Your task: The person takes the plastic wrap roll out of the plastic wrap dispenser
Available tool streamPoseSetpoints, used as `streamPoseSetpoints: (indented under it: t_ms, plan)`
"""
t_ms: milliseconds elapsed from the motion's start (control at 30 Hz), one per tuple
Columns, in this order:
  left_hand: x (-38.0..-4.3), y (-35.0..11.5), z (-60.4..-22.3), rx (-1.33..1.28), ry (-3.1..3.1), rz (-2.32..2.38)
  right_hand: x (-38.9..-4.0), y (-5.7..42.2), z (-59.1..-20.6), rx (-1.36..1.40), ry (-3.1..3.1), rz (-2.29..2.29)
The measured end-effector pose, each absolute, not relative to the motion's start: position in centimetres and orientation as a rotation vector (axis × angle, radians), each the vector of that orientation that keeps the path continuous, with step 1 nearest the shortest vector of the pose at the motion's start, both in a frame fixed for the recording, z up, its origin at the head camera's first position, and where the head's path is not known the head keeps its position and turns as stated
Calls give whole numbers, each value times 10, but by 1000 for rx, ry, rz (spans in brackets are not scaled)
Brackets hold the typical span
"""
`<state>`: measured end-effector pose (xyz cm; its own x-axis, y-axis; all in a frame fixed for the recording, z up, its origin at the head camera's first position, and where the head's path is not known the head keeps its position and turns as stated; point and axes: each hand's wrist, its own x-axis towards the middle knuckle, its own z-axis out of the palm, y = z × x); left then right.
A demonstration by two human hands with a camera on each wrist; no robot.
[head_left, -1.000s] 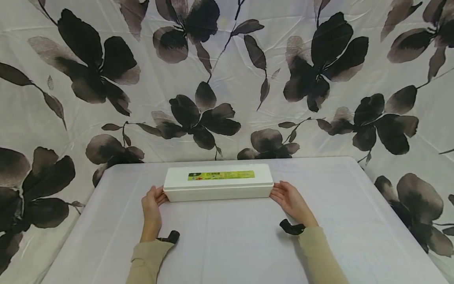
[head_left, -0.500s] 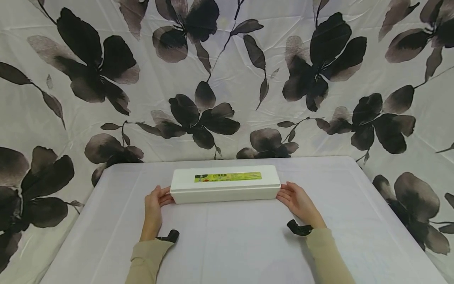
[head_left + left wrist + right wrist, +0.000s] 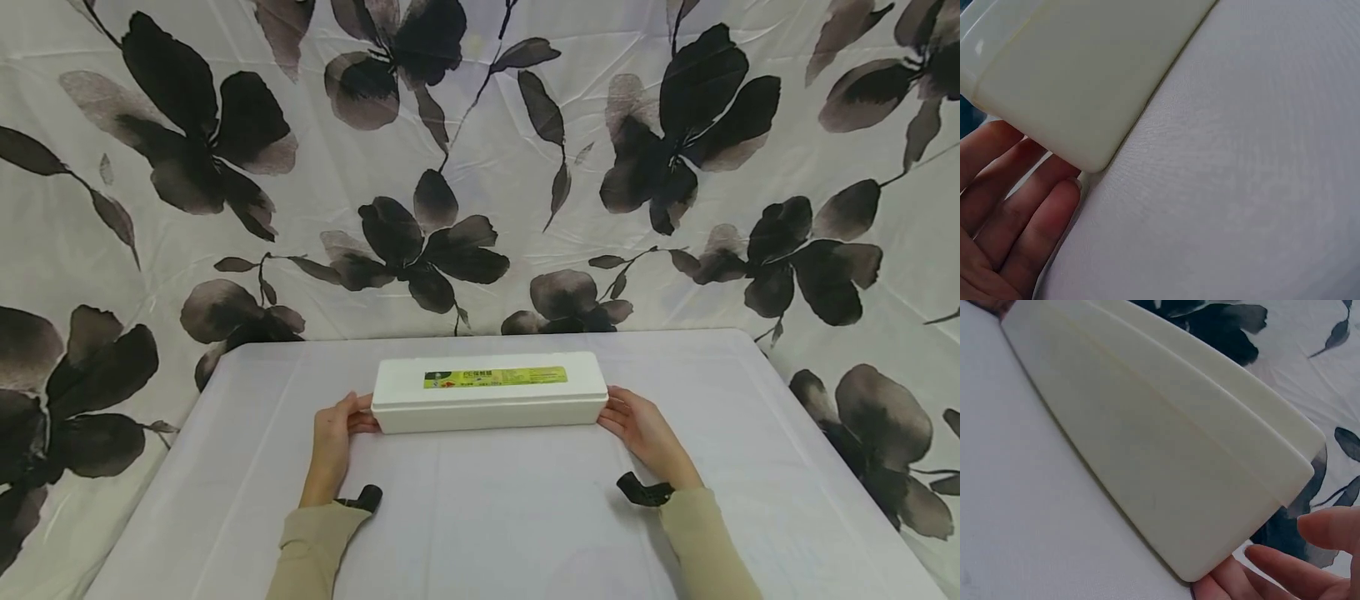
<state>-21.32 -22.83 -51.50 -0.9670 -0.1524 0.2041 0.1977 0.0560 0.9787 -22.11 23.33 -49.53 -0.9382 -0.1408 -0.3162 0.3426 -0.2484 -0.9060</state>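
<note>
A long white plastic wrap box (image 3: pixel 487 413) lies flat on the table, its lid bearing a yellow-green label (image 3: pixel 495 377). At its left end is my left hand (image 3: pixel 332 437), fingers extended. In the left wrist view, the fingertips of the left hand (image 3: pixel 1019 206) touch the lower part of the box's end (image 3: pixel 1085 81). My right hand (image 3: pixel 651 433) is at the opposite end. From the right wrist view, fingers of the right hand (image 3: pixel 1291 575) touch the end of the box (image 3: pixel 1154 450) low down, while the thumb stands apart from it.
A white cloth covers the table (image 3: pixel 487 517), whose far edge runs just behind the box. Beyond it hangs a pale curtain (image 3: pixel 555 183) with dark flowers. Black straps with small dark cameras (image 3: pixel 645 490) are on both wrists.
The box has slid to the right and slightly toward the near side. Both hands have moved right along with it, staying at its two ends.
</note>
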Motion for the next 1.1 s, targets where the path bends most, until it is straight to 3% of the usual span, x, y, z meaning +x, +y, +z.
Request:
streamPoseSetpoints:
  t_ms: [500,1100]
  plan:
    - [-205,-220,-500,105,-2176,-1995,-206,229,-478,337,2043,-1986]
    - [-173,-223,-491,-112,-2469,-2078,-183,234,-470,414,2061,-1964]
